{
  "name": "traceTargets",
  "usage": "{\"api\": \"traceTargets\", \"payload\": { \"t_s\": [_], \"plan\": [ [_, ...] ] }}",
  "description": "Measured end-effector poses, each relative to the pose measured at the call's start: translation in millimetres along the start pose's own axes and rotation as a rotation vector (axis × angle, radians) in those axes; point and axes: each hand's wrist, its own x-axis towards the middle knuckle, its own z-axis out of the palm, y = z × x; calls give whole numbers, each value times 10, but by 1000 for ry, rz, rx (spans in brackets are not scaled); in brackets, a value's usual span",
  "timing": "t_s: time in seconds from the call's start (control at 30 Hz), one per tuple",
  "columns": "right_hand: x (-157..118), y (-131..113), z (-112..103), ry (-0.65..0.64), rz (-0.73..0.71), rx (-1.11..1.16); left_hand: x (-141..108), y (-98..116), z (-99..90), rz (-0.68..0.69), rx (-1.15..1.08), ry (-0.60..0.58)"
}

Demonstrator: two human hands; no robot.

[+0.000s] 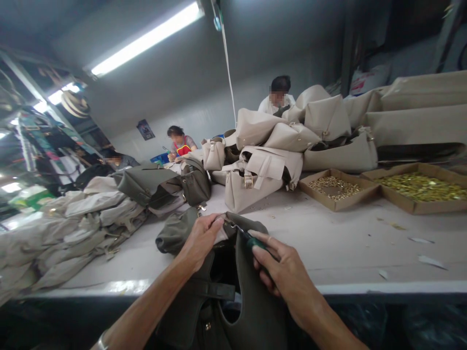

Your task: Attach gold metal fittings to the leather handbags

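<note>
An olive-green bag point(257, 296) hangs over the table's front edge, its upper part resting on the tabletop. My left hand point(202, 238) pinches the bag's edge near a pale patch. Wrapped round the dark green handle of a screwdriver-like tool point(251, 239) is my right hand point(275, 262). The tool's thin metal shaft points left, its end at a small metal ring on the bag's edge, just right of my left fingertips. A strap crosses the bag's dark opening below.
Cream bags point(255, 180) are piled behind. Cardboard trays of small golden parts point(332, 187) and yellow parts point(423, 187) stand right. Pale bags point(87, 228) and green bags point(146, 184) lie left. Small scraps dot the table point(350, 257). Several people sit beyond.
</note>
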Motion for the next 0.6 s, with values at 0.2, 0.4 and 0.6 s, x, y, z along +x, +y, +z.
{"api": "traceTargets", "payload": {
  "t_s": [0.2, 0.4, 0.6],
  "plan": [
    [76, 30, -11, -171, 337, 585, 11, 29, -15, -11, -100, -9],
    [120, -35, -120, -101, -69, -145, -7, 22, -17, -16, -73, -33],
    [97, -184, -145, -51, -625, -1347, -6, 37, 2, -15, -67, -20]
  ]
}}
